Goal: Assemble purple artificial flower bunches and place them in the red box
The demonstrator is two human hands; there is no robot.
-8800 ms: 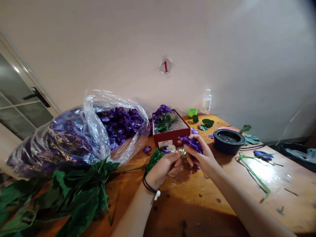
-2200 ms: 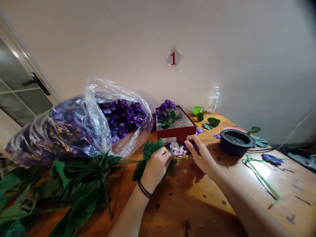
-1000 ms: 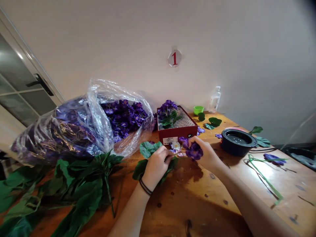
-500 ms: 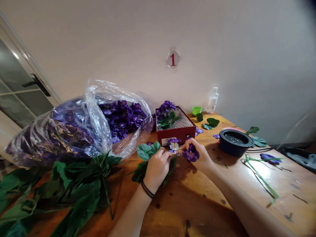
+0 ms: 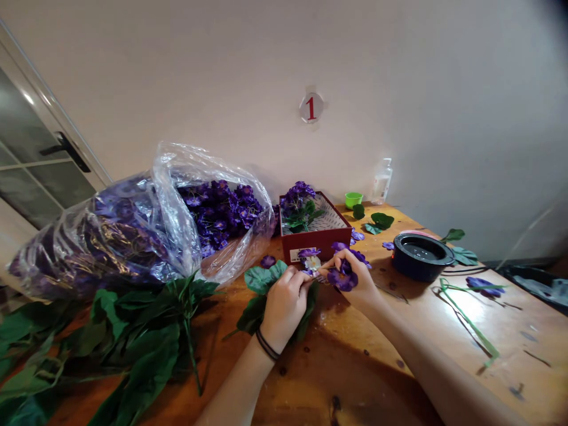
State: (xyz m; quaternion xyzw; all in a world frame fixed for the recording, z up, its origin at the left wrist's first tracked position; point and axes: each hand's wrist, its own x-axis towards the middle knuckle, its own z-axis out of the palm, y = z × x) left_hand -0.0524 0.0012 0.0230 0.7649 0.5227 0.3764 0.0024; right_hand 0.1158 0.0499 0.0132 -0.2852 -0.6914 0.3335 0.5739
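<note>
My left hand (image 5: pixel 284 300) is closed round a leafy green artificial stem (image 5: pixel 260 278) that lies over the wooden table (image 5: pixel 355 361). My right hand (image 5: pixel 355 278) pinches a purple fabric flower (image 5: pixel 341 279) right against the stem's tip, beside a small white blossom (image 5: pixel 312 263). Both hands meet just in front of the red box (image 5: pixel 316 239), which holds a purple flower sprig (image 5: pixel 298 204).
A big clear plastic bag (image 5: pixel 146 225) stuffed with purple flowers fills the left. Loose green leaf stems (image 5: pixel 133 337) lie at the front left. A black round pot (image 5: pixel 420 254), a green cup (image 5: pixel 354 199), a clear bottle (image 5: pixel 382 179) and stray leaves sit to the right.
My left hand has taken up the leafy stem, and my right hand has brought a purple flower against its tip. In the last half second both hands barely shifted.
</note>
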